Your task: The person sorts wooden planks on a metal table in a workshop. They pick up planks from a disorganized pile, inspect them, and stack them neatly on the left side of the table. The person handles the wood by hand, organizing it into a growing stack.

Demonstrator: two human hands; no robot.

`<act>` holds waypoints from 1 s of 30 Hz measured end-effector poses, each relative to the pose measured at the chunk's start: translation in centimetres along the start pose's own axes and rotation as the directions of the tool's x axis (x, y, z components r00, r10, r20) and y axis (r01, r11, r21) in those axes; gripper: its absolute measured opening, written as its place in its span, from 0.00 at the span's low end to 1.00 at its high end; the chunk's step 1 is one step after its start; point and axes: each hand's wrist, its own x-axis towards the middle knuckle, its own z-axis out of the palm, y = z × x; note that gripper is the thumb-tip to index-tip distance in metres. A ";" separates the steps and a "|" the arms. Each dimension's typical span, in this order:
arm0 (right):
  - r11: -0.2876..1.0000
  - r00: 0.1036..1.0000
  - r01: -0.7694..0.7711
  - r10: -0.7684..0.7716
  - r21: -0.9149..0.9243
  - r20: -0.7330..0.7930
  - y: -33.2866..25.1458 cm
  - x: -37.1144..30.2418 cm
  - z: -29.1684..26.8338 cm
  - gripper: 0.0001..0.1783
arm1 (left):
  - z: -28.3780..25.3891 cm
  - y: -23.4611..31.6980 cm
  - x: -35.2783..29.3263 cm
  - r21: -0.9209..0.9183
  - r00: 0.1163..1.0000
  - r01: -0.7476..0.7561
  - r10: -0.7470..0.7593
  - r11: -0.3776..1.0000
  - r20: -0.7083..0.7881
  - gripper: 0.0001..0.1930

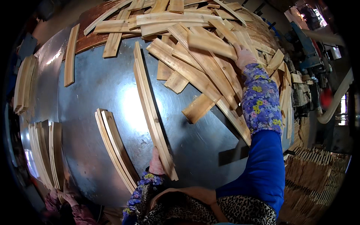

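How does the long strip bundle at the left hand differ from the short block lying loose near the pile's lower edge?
The long strip bundle is several thin strips set together; the short block is single. The bundle spans much of the metal table, gripped at its near end by the left hand; the block is stubby and untouched. Both are pale, bare wood.

Around the long slat stack (pixel 152 108) under my left hand (pixel 156 162), the metal tabletop (pixel 101 86) lies bare on both sides, so a hand passes freely there. Left of it, a curved slat pair (pixel 114 150) blocks the near edge. Right and beyond it, the loose wood pile (pixel 202 56) crowds everything, where my right hand (pixel 243 56) rests.
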 end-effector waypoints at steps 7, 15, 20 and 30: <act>0.742 0.980 0.103 -0.188 0.663 0.058 3.1 -2.8 -14.7 0.33 | 0.8 3.3 -2.7 0.045 0.993 0.059 -0.063 0.997 0.100 0.40; -0.381 0.812 -0.481 -0.533 0.789 0.238 -12.6 -20.8 -3.2 0.29 | 1.8 0.6 -3.2 -0.276 0.912 0.100 0.023 0.956 0.409 0.42; -0.454 0.913 -0.407 -0.220 0.793 0.343 -25.7 -37.4 8.8 0.34 | 2.6 -0.4 -6.6 -0.270 0.980 0.048 0.008 0.962 0.200 0.35; -0.564 0.699 -0.716 -0.582 0.412 0.416 -22.9 -42.1 13.3 0.31 | -1.0 1.7 -10.8 0.134 0.994 -0.110 0.109 0.985 0.020 0.32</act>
